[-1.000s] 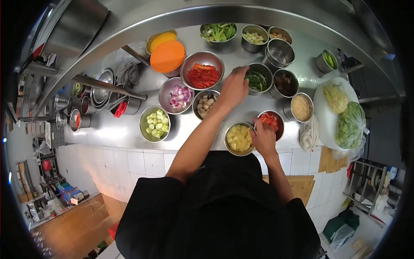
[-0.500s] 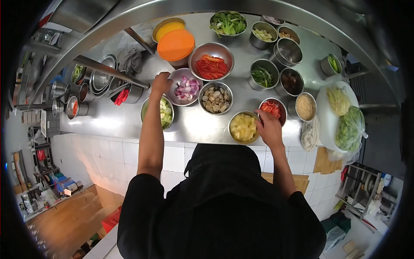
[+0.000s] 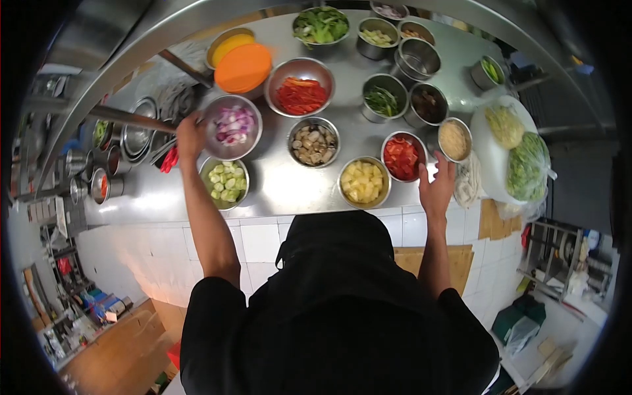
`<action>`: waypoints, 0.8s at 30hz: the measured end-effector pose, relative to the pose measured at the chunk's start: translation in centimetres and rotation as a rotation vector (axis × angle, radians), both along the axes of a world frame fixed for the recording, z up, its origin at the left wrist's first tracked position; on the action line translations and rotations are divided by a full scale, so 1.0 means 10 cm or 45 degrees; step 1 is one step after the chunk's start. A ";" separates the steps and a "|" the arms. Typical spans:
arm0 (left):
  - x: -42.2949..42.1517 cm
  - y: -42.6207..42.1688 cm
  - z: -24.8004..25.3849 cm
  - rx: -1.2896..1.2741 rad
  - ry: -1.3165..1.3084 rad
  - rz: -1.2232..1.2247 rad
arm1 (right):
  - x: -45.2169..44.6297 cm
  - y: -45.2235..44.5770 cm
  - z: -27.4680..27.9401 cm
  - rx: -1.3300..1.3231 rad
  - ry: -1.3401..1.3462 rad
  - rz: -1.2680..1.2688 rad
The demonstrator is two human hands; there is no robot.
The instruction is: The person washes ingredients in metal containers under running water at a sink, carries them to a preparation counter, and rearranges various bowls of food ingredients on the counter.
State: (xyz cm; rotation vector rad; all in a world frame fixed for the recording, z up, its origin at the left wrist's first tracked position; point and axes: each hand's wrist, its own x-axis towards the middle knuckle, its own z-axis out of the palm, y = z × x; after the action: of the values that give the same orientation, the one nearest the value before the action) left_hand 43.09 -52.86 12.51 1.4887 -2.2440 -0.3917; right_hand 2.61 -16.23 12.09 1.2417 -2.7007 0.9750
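Observation:
My left hand (image 3: 191,135) grips the left rim of a steel bowl (image 3: 252,146) of chopped purple onion (image 3: 233,125), which sits just behind the chopped green vegetable (image 3: 227,181). Spread fingers of my right hand (image 3: 437,183) hold nothing; they are between the bowl of red pieces (image 3: 401,158) and the container of pale minced food (image 3: 452,139). Whether the fingertips touch either rim, I cannot tell. Left of that hand stands a bowl of yellow chunks (image 3: 362,182). Sliced mushrooms (image 3: 315,145) fill a bowl in the middle.
Behind are a bowl of red pepper strips (image 3: 301,95), an orange lid (image 3: 243,68), leafy greens (image 3: 320,25) and several steel containers (image 3: 419,59). Bagged vegetables (image 3: 528,170) lie at the right. A metal shelf post (image 3: 137,118) and red-handled tools (image 3: 169,160) stand left.
The onion bowl has shifted left with my left hand, away from the mushrooms. My right hand has moved from the yellow chunks to the right side of the red pieces.

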 end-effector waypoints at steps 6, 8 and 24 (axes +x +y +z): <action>-0.10 1.04 0.53 0.135 0.436 0.165 | -0.09 0.17 -0.22 0.071 -0.289 -0.182; -0.46 1.35 0.51 0.205 0.484 0.120 | -0.09 0.17 -0.23 0.082 -0.353 -0.205; -1.80 2.33 -0.29 0.788 0.281 -0.360 | -0.56 0.31 -0.44 0.064 -0.534 -0.233</action>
State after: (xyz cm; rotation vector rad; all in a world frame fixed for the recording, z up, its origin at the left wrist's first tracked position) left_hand 25.09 -29.60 9.61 1.2927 -2.2583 -1.3670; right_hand -3.02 -13.09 7.68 0.8510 -3.0947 1.2708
